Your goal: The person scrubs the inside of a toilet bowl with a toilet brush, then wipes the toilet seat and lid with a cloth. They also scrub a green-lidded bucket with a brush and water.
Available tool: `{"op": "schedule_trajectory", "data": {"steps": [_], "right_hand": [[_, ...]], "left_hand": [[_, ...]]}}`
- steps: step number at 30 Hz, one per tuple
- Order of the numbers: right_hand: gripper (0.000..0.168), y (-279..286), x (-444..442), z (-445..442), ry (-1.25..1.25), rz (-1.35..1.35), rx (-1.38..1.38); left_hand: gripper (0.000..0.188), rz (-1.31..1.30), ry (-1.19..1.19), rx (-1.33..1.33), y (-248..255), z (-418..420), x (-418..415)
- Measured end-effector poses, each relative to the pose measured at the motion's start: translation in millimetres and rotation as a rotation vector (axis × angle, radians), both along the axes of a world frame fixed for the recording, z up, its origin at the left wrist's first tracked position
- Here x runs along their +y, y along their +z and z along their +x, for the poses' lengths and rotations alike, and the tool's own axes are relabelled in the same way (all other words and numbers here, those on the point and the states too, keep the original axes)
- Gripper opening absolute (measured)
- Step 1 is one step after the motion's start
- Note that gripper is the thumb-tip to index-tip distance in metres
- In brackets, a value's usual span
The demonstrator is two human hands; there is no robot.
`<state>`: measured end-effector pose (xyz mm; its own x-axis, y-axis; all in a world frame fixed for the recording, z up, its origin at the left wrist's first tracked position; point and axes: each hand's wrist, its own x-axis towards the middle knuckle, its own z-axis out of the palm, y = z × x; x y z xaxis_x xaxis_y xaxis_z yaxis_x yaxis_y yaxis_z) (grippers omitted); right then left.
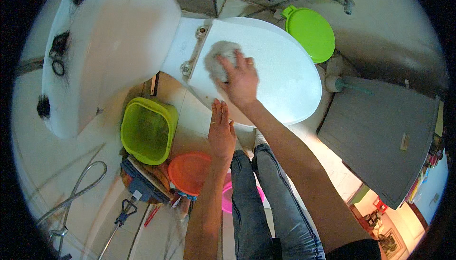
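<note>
Below me is a white toilet with its lid (281, 74) closed. My right hand (240, 78) presses a crumpled whitish cloth (219, 58) onto the lid near the hinge end; hand and cloth are slightly blurred. At the lid's near edge, my left hand (221, 124) is held flat with its fingers together and a ring on one of them, and no object shows in it. Whether its fingertips touch the lid, I cannot tell. Two metal hinge fittings (202, 30) show behind the lid, beside the white cistern (124, 39).
Left of my legs stand a green plastic bin (146, 131), an orange basin (190, 174) and a floor squeegee or mop head (144, 181). A pink basin (227, 197) is partly behind my legs. A green round lid (311, 35) and a grey door (381, 131) are at the right.
</note>
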<state>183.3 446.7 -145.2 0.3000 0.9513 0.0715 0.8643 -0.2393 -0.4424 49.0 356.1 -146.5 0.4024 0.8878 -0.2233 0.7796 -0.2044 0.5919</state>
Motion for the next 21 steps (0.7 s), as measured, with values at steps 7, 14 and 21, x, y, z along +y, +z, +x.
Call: {"op": "schedule_trajectory", "data": {"steps": [7,14,21], "right_hand": [[0.057,7,9,-28,0.669,-0.026,-0.079],[0.029,5,-75,-13,1.057,-0.105,-0.221],[0.058,12,-238,99,1.037,-0.964,-0.005]], "left_hand": [[0.042,-0.067,0.701,-0.393,-3,-79,-21],[0.037,0.121,0.653,-0.398,41,-115,41],[0.037,-0.011,0.678,-0.496,49,-104,25]]}}
